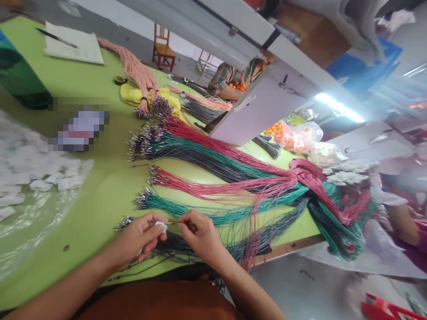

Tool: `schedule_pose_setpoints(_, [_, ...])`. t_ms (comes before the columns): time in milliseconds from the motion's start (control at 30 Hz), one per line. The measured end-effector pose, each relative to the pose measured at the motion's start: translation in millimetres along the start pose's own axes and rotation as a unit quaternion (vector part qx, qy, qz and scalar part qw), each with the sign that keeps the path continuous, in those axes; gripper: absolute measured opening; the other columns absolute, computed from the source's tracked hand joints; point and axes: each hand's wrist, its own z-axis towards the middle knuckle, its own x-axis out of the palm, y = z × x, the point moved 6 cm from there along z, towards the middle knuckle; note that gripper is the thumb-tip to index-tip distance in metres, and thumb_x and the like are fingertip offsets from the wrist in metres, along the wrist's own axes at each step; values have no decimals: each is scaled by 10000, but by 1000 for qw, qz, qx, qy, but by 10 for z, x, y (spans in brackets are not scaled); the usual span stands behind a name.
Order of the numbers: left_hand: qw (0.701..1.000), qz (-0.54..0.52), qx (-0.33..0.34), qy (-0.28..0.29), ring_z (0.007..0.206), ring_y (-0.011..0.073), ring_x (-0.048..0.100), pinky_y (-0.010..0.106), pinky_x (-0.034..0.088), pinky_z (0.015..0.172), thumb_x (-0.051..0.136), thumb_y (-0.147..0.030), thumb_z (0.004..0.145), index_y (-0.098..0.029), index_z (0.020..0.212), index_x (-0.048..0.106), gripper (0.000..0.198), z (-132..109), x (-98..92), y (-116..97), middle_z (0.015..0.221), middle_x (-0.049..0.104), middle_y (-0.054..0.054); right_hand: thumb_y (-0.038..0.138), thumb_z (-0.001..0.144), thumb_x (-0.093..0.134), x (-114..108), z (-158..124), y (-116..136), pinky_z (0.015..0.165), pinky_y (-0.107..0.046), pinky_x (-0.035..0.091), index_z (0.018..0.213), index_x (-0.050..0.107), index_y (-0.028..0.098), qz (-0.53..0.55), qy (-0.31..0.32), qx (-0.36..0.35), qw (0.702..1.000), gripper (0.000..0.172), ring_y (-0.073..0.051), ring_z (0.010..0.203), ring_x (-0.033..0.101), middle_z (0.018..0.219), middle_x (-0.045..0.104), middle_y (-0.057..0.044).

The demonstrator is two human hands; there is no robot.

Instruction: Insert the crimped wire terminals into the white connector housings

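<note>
My left hand [144, 234] pinches a small white plastic connector [161, 227] between thumb and fingers. Just to its right, my right hand [199, 232] is closed on a thin wire [171, 222] whose metal tip points at the connector. Whether the tip sits inside the connector, I cannot tell. Beneath and beyond the hands lie bundles of wires with crimped metal ends: black wires [213, 166], green wires [187, 209] and red wires [203, 189]. The black bundle nearest me is partly covered by my hands.
A clear plastic bag [75, 184] of white connectors lies at left, near a blurred-out phone-like object [78, 129] and a green bottle [23, 75]. Pink wires [133, 66] rest on a yellow cloth [130, 94]. A grey panel [256, 104] stands beyond; another person's sleeve [222, 78] shows behind it.
</note>
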Motion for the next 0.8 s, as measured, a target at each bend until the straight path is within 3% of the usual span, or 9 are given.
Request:
schedule_pose_setpoints(367, [1000, -7, 1, -5, 342, 0, 307, 116, 258, 283, 599, -438, 791, -181, 948, 512, 314, 4, -1, -26, 715, 586, -28, 90, 790, 503, 31, -66, 69, 598, -218, 387, 710, 580, 178, -16, 18, -53, 998, 141, -116, 645, 527, 681, 577, -5])
schedule_pose_setpoints(600, [1000, -5, 2, -4, 330, -1, 308, 118, 258, 278, 583, -430, 806, -183, 937, 515, 288, 14, -6, -20, 714, 589, -29, 59, 782, 506, 41, -55, 132, 710, -265, 337, 698, 539, 181, -79, 13, -88, 993, 152, -111, 657, 531, 702, 606, 12])
schedule_pose_setpoints(800, [1000, 2, -9, -8, 319, 1, 314, 125, 257, 276, 593, -433, 797, -181, 913, 532, 284, 14, -11, 3, 701, 594, -27, 71, 795, 492, 95, -33, 155, 710, -273, 311, 698, 532, 177, -113, 18, -116, 987, 150, -112, 659, 528, 699, 610, 10])
